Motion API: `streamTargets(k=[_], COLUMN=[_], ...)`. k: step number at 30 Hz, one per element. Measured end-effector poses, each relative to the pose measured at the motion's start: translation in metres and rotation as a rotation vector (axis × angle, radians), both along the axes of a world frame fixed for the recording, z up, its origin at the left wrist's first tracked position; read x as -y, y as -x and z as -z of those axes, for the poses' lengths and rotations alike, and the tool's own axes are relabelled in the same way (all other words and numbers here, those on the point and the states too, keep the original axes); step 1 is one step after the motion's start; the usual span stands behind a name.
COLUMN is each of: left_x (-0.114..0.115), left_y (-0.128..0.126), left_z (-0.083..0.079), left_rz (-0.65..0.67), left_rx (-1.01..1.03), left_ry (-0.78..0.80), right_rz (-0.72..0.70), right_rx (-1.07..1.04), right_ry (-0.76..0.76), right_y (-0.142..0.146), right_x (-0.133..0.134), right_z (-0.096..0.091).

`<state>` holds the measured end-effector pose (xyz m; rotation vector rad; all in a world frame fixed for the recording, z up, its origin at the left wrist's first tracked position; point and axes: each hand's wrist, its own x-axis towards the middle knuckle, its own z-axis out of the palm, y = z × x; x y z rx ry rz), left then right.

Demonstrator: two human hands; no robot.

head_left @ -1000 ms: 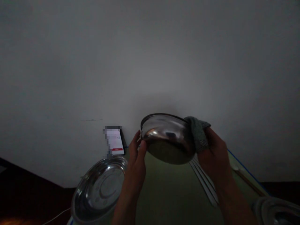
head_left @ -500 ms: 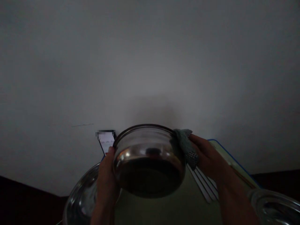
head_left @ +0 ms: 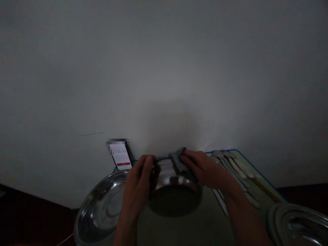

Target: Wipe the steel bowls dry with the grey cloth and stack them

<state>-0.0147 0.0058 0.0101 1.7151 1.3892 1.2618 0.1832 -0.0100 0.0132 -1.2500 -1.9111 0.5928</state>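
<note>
Dim wall [head_left: 164, 68] behind blue-edged green table [head_left: 189, 230]; left fingers [head_left: 147, 167] curled round steel bowl [head_left: 175, 191], right fingers [head_left: 194, 159] gripping cloth [head_left: 176, 161] at rim.

Dim light leaves a soft shadow on the wall [head_left: 164, 68].

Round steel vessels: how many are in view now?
At least 3: a deep, shiny steel bowl in the left hand; a wide, shiny steel basin at lower left; a round, shiny steel dish at lower right, with more possibly nested there.
</note>
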Motion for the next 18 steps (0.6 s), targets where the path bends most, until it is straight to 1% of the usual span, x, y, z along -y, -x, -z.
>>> streamTargets(k=[1, 3, 5, 7, 8, 10, 11, 13, 14, 15, 16, 18], left_x=[-0.004, -0.013, -0.018, -0.018, -0.017, -0.012, -0.011, -0.010, -0.010, -0.011, -0.012, -0.012], left_y=[0.002, 0.004, 0.003, 0.000, 0.000, 0.003, 0.007, 0.017, 0.023, 0.028, 0.031, 0.032], left_z=[0.004, 0.012, 0.018, 0.019, 0.018, 0.016, 0.015, 0.017, 0.019, 0.022, 0.024, 0.025], left_rz=[-0.094, -0.299, -0.342, -0.325, -0.330, -0.379, -0.422, -0.478, -0.470, -0.433, -0.395, -0.308], left_rx=[0.075, 0.284, 0.556, 0.694, 0.707, 0.609, 0.515, 0.263, 0.157, 0.086, 0.045, 0.026], left_ry=[-0.006, 0.045, 0.113, 0.135, 0.137, 0.137, 0.123, 0.064, 0.026, -0.010, -0.046, -0.080], right_rz=[0.041, 0.153, 0.251, 0.285, 0.286, 0.272, 0.260, 0.250, 0.249, 0.244, 0.231, 0.194], right_rx=[-0.100, -0.320, -0.496, -0.563, -0.548, -0.450, -0.384, -0.256, -0.208, -0.172, -0.145, -0.106], right_ry=[-0.027, -0.092, -0.141, -0.155, -0.152, -0.142, -0.139, -0.140, -0.148, -0.156, -0.162, -0.145], right_y=[-0.001, -0.002, 0.000, 0.000, 0.000, -0.003, -0.006, -0.011, -0.013, -0.015, -0.015, -0.015], right_x=[-0.003, -0.009, -0.011, -0.010, -0.009, -0.004, -0.001, 0.005, 0.008, 0.010, 0.012, 0.015], right_z=[0.004, 0.010, 0.016, 0.018, 0.018, 0.015, 0.014, 0.009, 0.007, 0.005, 0.002, -0.002])
